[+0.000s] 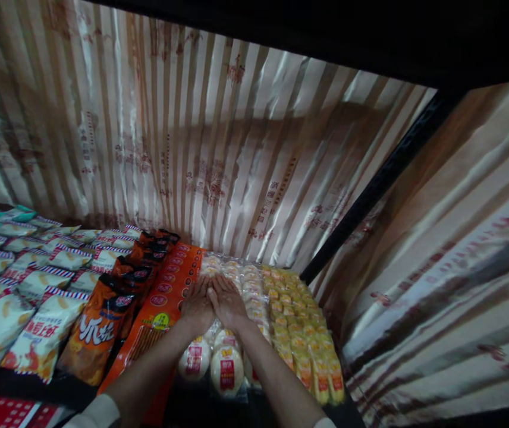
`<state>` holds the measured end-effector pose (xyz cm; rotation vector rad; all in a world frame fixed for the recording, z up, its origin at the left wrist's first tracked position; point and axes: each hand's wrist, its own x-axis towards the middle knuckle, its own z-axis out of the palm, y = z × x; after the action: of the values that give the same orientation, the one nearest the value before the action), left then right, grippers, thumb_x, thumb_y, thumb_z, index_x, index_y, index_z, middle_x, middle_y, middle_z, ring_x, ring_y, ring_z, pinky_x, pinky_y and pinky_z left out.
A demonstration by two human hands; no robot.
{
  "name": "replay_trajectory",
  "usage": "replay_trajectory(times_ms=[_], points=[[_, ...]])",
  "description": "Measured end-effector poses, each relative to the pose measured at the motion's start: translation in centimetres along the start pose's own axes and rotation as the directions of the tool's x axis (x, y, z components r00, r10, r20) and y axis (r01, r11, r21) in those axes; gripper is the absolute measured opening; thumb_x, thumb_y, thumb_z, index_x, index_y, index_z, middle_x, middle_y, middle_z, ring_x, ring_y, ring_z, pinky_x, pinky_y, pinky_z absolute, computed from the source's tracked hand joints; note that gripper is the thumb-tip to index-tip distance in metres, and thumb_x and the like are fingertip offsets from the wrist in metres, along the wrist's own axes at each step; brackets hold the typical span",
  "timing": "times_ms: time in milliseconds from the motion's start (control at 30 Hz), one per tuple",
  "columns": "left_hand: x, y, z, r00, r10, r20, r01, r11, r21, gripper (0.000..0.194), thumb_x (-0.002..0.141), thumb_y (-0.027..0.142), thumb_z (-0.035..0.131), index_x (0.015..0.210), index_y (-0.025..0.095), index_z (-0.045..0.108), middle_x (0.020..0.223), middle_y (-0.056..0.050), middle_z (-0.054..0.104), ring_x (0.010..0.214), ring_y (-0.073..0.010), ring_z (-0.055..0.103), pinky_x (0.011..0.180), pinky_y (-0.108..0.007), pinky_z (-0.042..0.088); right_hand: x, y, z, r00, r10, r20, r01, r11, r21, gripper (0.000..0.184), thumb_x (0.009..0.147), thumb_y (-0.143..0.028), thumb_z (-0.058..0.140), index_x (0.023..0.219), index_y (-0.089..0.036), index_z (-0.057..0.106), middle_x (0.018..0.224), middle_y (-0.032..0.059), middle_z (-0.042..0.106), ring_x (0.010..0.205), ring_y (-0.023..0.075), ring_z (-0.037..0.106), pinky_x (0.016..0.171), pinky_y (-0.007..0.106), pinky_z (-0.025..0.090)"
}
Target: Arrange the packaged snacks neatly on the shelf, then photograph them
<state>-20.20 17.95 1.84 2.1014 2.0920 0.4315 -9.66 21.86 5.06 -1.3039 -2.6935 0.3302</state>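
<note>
My left hand (198,307) and my right hand (228,300) lie flat, side by side, on rows of clear-wrapped round white crackers (226,370). Their fingers point away from me, and the thumbs meet in the middle. Part of the cracker packs is hidden under my palms and forearms. Just left of my left hand lies a long orange snack packet (169,285) with a picture of brown sticks. To the right of my right hand, rows of small yellow-wrapped snacks (297,324) run from front to back.
Orange-brown snack bags (96,333) and several white snack bags (52,330) stand in rows at the left. Behind hangs a pleated printed curtain (219,137), with another at the right. A dark slanted post (383,178) rises at the corner. A red perforated basket (2,410) shows lower left.
</note>
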Motion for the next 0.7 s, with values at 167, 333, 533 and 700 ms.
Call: replay_trajectory(times_ms=[167, 333, 533, 700], points=[[-0.3, 0.0, 0.2, 0.998, 0.029, -0.049, -0.029, 1.000, -0.005, 0.056, 0.086, 0.025, 0.032, 0.142, 0.015, 0.031, 0.147, -0.009, 0.035, 0.139, -0.0265, 0.021, 0.113, -0.046, 0.016, 0.4, 0.3, 0.3, 1.000, -0.018, 0.017, 0.018, 1.000, -0.003, 0.063, 0.096, -0.045, 0.010, 0.140, -0.008, 0.034, 0.148, 0.0107, 0.029, 0.140, 0.0184, 0.018, 0.115, 0.038, 0.010], [0.2, 0.1, 0.0, 0.997, 0.035, -0.067, -0.036, 0.999, -0.026, 0.058, 0.086, 0.029, 0.035, 0.143, 0.019, 0.029, 0.148, -0.008, 0.033, 0.139, -0.0292, 0.020, 0.112, -0.049, 0.015, 2.7, 0.2, -0.2, 1.000, -0.016, 0.024, 0.016, 1.000, -0.001, 0.062, 0.096, -0.044, 0.009, 0.142, -0.007, 0.030, 0.150, 0.0104, 0.026, 0.140, 0.0189, 0.017, 0.115, 0.037, 0.011], [0.6, 0.1, 0.9, 0.992, 0.039, -0.117, -0.038, 0.999, 0.015, 0.058, 0.086, 0.029, 0.040, 0.141, 0.014, 0.033, 0.143, -0.013, 0.039, 0.135, -0.0303, 0.029, 0.110, -0.047, 0.022, 4.4, 0.0, 0.3, 1.000, 0.000, 0.029, -0.001, 1.000, 0.009, 0.064, 0.095, -0.044, 0.009, 0.141, -0.004, 0.029, 0.150, 0.0126, 0.025, 0.140, 0.0196, 0.017, 0.115, 0.038, 0.010], [0.6, 0.0, 1.8, 0.988, 0.040, -0.150, -0.023, 0.993, 0.115, 0.056, 0.087, 0.025, 0.040, 0.140, 0.010, 0.032, 0.142, -0.018, 0.039, 0.132, -0.0295, 0.035, 0.107, -0.047, 0.029, 4.1, 0.0, 0.6, 0.999, 0.014, 0.045, -0.014, 1.000, 0.004, 0.065, 0.095, -0.045, 0.009, 0.142, -0.004, 0.028, 0.150, 0.0118, 0.025, 0.141, 0.0185, 0.016, 0.115, 0.036, 0.008]])
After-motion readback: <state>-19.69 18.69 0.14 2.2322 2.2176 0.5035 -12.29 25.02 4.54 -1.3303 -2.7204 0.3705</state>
